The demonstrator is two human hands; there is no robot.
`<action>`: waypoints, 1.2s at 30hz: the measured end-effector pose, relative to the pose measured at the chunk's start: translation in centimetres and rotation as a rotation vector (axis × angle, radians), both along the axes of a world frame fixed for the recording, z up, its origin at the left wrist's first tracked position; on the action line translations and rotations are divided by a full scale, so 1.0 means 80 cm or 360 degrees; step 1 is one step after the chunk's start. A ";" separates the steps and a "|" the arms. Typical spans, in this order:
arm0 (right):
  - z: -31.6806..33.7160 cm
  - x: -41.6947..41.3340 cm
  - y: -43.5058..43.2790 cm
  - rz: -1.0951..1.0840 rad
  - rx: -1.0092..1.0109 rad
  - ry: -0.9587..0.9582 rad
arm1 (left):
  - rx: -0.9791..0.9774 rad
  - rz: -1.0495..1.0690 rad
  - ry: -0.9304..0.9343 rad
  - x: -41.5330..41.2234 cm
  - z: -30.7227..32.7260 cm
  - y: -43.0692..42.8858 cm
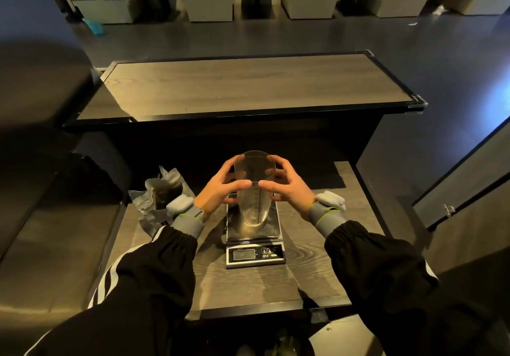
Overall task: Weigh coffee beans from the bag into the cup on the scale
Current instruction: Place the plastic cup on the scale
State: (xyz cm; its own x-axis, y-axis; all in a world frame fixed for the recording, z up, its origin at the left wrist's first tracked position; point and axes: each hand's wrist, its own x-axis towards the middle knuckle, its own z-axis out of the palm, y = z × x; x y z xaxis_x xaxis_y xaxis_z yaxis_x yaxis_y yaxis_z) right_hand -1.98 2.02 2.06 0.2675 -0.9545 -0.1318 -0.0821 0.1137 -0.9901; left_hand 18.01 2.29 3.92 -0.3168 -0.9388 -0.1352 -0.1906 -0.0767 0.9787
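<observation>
A clear plastic cup (254,190) with a printed measuring line stands on the steel platform of a digital scale (255,255) in the middle of a small wooden table. My left hand (220,190) wraps the cup's left side near the rim, and my right hand (289,190) wraps its right side; thumbs almost meet in front. The cup looks empty. The scale's display is blank or unreadable. An open silver coffee bag (157,192) stands upright left of the scale, partly behind my left wrist.
The small table (248,286) has its front edge close to me. A higher wooden counter (248,85) runs across behind it. A wooden panel (469,190) stands to the right, a dark bench to the left, and booth seating at the far back.
</observation>
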 end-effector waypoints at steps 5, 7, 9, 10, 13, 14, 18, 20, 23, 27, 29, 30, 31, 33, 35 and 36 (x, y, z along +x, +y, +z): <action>0.003 0.005 -0.003 0.0036 0.0004 0.0036 | 0.0017 0.0004 0.0013 0.006 0.000 -0.001; 0.004 0.005 -0.003 0.0041 0.0008 0.0056 | 0.0018 0.0008 0.0005 0.005 0.000 0.000; 0.004 0.004 -0.003 0.0048 0.0013 0.0072 | 0.0016 0.0006 0.0005 0.004 0.000 0.002; 0.005 0.004 -0.002 0.0052 0.0011 0.0081 | 0.0010 0.0007 0.0005 0.004 0.001 0.002; 0.004 0.003 -0.003 0.0042 0.0003 0.0117 | -0.0005 0.0015 0.0013 0.004 0.007 0.003; 0.005 0.003 -0.004 0.0037 0.0004 0.0130 | -0.0007 0.0026 0.0016 0.005 0.010 0.002; 0.004 -0.002 -0.009 -0.0016 -0.0043 0.0159 | -0.0086 0.0043 -0.0018 0.012 0.020 0.002; 0.011 -0.001 -0.014 -0.0043 -0.0089 0.0192 | -0.0143 0.0052 -0.0031 0.018 0.026 0.004; 0.029 0.005 -0.026 -0.0064 -0.0155 0.0226 | -0.0204 0.0070 -0.0052 0.032 0.035 0.003; 0.061 0.025 -0.035 0.0004 -0.0253 0.0213 | -0.0351 0.0112 -0.0071 0.059 0.046 0.007; 0.076 0.041 -0.036 0.0035 -0.0311 0.0215 | -0.0431 0.0149 -0.0089 0.075 0.056 0.013; 0.083 0.049 -0.036 0.0046 -0.0339 0.0221 | -0.0467 0.0167 -0.0087 0.082 0.062 0.016; 0.090 0.056 -0.036 0.0058 -0.0366 0.0231 | -0.0503 0.0187 -0.0090 0.090 0.068 0.020; 0.101 0.071 -0.035 0.0098 -0.0426 0.0262 | -0.0573 0.0239 -0.0116 0.108 0.077 0.027; 0.109 0.085 -0.034 0.0149 -0.0478 0.0296 | -0.0631 0.0309 -0.0134 0.126 0.083 0.035; 0.112 0.093 -0.033 0.0172 -0.0501 0.0314 | -0.0645 0.0352 -0.0134 0.135 0.084 0.039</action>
